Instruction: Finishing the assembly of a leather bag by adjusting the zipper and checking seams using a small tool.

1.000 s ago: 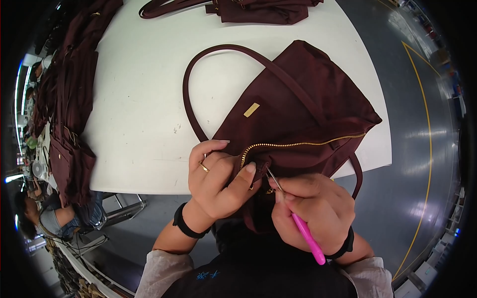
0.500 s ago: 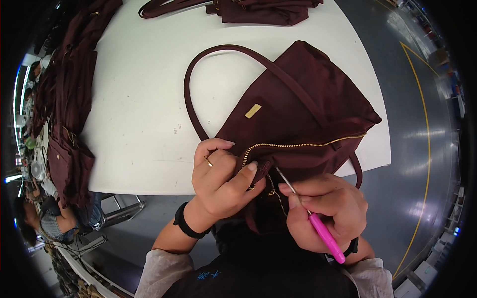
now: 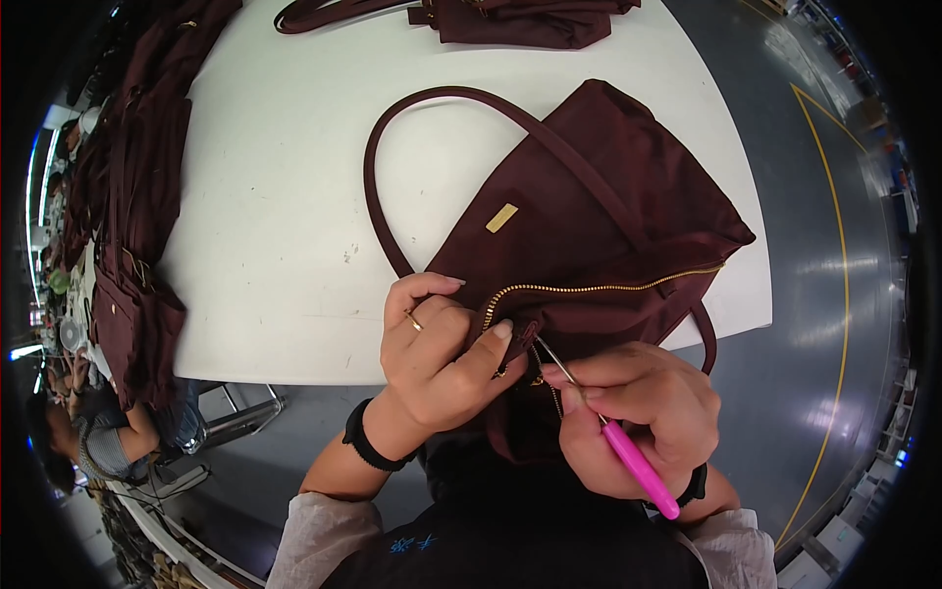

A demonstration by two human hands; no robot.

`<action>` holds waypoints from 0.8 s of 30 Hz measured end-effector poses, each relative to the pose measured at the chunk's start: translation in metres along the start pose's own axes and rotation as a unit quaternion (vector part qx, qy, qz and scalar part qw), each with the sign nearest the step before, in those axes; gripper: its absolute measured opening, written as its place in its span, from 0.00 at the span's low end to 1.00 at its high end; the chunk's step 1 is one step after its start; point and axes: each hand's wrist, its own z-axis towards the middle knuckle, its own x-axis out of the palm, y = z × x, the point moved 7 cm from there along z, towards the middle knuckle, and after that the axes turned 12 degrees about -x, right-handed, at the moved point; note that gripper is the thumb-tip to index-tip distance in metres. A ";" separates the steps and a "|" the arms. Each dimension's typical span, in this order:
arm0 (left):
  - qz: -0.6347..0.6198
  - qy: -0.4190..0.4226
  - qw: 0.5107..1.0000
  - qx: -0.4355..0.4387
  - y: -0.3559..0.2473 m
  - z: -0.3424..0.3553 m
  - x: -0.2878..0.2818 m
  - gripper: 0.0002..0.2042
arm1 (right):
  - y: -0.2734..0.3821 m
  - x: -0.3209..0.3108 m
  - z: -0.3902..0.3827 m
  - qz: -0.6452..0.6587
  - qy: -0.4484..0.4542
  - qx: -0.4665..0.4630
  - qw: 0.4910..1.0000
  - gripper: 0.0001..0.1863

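A dark maroon handbag (image 3: 574, 211) with a small gold plate (image 3: 501, 218) lies at the table's near edge, its gold-toothed zipper (image 3: 599, 288) partly open. My left hand (image 3: 432, 358) pinches the bag's fabric at the zipper end between thumb and fingers. In my right hand (image 3: 653, 407) is an awl (image 3: 640, 471) with a pink handle, its thin metal shaft pointing up and left. The shaft's tip meets the fabric just beside my left thumb; whether it pierces the cloth is hard to see. One bag strap (image 3: 437, 95) loops over the tabletop.
The white table (image 3: 275, 216) carries another maroon bag (image 3: 535, 25) at its far edge. More maroon bags (image 3: 142, 236) are heaped along the left side. A person (image 3: 103, 432) sits at the lower left, near a metal stool frame (image 3: 245, 417). Grey floor (image 3: 795, 245) with a yellow line runs along the right.
My right hand has shifted slightly left, bringing the awl's tip closer to my left thumb. The left hand barely moves. The person at the left has shifted a little.
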 end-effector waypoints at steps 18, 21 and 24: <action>0.002 -0.005 1.000 0.006 0.002 -0.002 -0.001 0.20 | -0.002 0.003 0.000 -0.015 -0.015 0.006 1.000 0.14; 0.010 0.001 1.000 0.007 0.000 -0.003 0.001 0.20 | -0.006 0.000 -0.002 0.015 -0.021 0.012 1.000 0.13; 0.005 0.000 1.000 0.004 -0.001 -0.002 0.001 0.20 | -0.003 0.000 -0.001 0.021 -0.010 0.020 1.000 0.13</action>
